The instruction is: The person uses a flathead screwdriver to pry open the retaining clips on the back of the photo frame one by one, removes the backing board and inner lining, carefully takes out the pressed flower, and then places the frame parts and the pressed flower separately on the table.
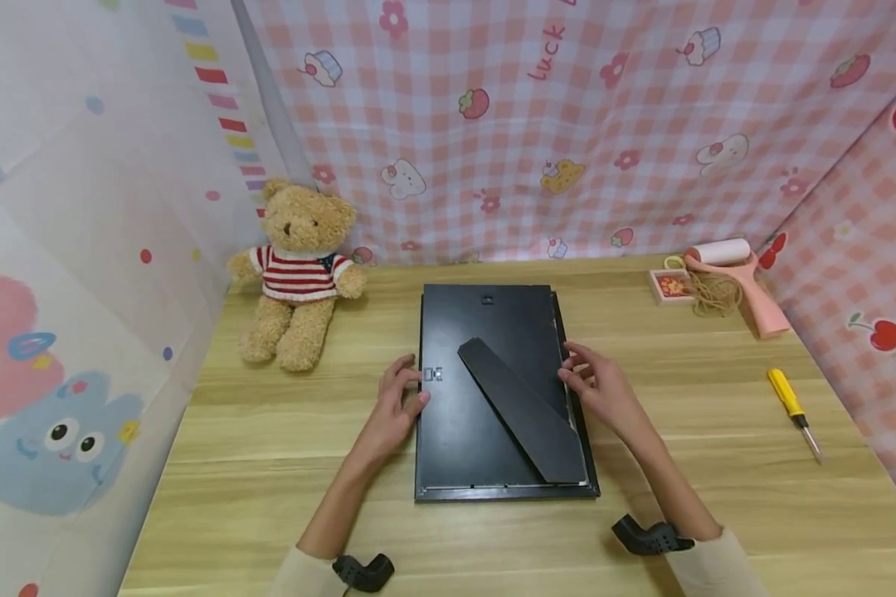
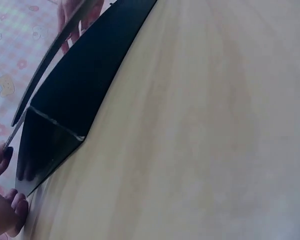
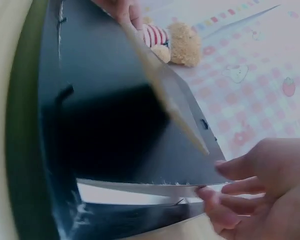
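A black rectangular picture frame (image 1: 493, 398) lies face down at the middle of the light wooden table (image 1: 269, 464), its black fold-out stand strip (image 1: 521, 408) slanting across the back panel. The left hand (image 1: 401, 402) rests at the frame's left edge, fingers curled vs. that edge beside a small metal clip (image 1: 433, 374). The right hand (image 1: 596, 385) sits at the right edge, fingertips (image 3: 215, 200) pinching the back panel's rim. A tan teddy bear w/ red-striped jumper (image 1: 299, 274) sits at the table's far-left corner. A pink lint roller (image 1: 739, 278) lies at the far-right corner; a yellow-handled screwdriver (image 1: 791, 410) lies near the right edge.
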Motion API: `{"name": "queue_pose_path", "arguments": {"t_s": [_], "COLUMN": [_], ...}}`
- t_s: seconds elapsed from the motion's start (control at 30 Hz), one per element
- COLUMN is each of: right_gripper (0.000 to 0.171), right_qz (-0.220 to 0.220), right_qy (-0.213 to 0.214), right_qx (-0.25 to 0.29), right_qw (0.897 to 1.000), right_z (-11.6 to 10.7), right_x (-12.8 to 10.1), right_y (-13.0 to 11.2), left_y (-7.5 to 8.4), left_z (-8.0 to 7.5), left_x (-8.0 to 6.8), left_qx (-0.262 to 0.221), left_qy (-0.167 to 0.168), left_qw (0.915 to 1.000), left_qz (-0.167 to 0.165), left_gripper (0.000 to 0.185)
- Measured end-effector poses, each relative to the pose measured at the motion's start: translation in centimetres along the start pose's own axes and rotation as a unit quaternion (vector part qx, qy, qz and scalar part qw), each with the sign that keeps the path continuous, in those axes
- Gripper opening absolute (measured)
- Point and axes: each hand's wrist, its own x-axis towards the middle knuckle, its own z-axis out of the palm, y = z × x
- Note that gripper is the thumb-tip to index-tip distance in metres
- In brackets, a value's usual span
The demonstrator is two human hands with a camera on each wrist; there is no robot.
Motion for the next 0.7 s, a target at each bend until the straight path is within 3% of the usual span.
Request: {"name": "queue_pose_path", "arguments": {"t_s": [0.07,0.2,0.3,0.43,0.57,0.7], "right_gripper": [0.048,0.05,0.05,0.05,0.049,0.046], "right_qz": [-0.006,-0.021,-0.037,-0.047,-0.035,-0.014], "right_qy": [-0.019,-0.032,-0.019,-0.014,-0.024,-0.036], "right_qx": [-0.014,-0.021,-0.031,-0.056,-0.058,-0.073], "right_qw": [1.0,0.999,0.999,0.997,0.997,0.997], "right_z": [0.1,0.3,0.3,-0.5,-2.5,-5.0], "right_x": [-0.6,-1.4,-1.7,-1.8,-1.8,-1.7], "right_y": [0.1,-0.2,-0.6,-1.6,-2.3,-1.9], "left_y": [-0.2,-1.4,-2.3,-2.4,-1.0,-0.6], "left_z": [0.1,0.5,0.7,0.7,1.1,2.7], "left_x": [-0.1,-0.1,0.3,1.1,1.9,3.2], "left_qx": [-0.005,0.038,0.093,0.125,0.127,0.166], "left_qy": [0.009,0.041,0.054,0.026,-0.005,-0.034], "left_qw": [0.9998,0.9968,0.9928,0.9917,0.9918,0.9855], "left_qz": [0.016,0.057,0.052,0.016,0.007,0.005], "left_gripper": [0.017,0.02,0.032,0.05,0.057,0.056]}}
